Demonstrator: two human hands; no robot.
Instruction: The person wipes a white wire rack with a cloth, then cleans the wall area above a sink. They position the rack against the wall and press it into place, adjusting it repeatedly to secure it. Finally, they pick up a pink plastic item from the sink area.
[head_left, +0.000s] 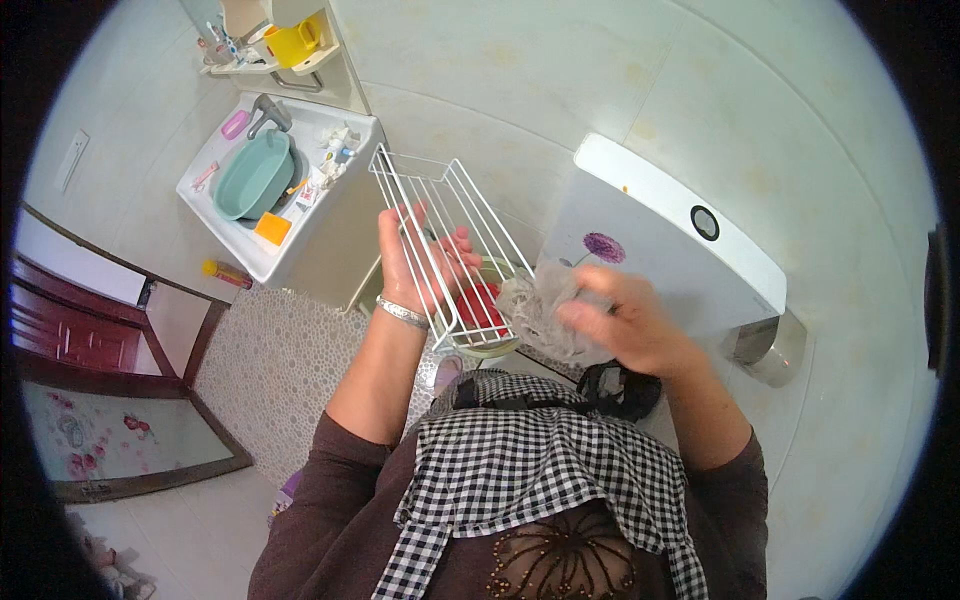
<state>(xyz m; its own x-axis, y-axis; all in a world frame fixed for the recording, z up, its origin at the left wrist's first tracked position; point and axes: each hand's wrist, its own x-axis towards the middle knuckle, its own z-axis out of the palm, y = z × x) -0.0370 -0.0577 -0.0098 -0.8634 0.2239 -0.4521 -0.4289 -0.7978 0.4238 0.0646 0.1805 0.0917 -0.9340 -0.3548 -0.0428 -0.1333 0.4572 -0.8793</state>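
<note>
A white wire rack (492,212) is held up at a slant in front of me. My left hand (425,262) grips it from its left side, palm up, with the fingers partly behind the wires. A silver bracelet circles that wrist. My right hand (635,322) is closed on a crumpled, wet-looking grey cloth (545,315), which touches the rack's near right end. Below the rack stands a pale green basin (495,350) with something red (480,305) in it, partly hidden by the wires.
A toilet cistern (650,240) with a purple flower print stands ahead right, a metal bin (770,348) beside it. Ahead left, a white sink (262,262) holds a teal basin (255,178) and an orange sponge (272,228). A shelf above carries a yellow cup (293,43).
</note>
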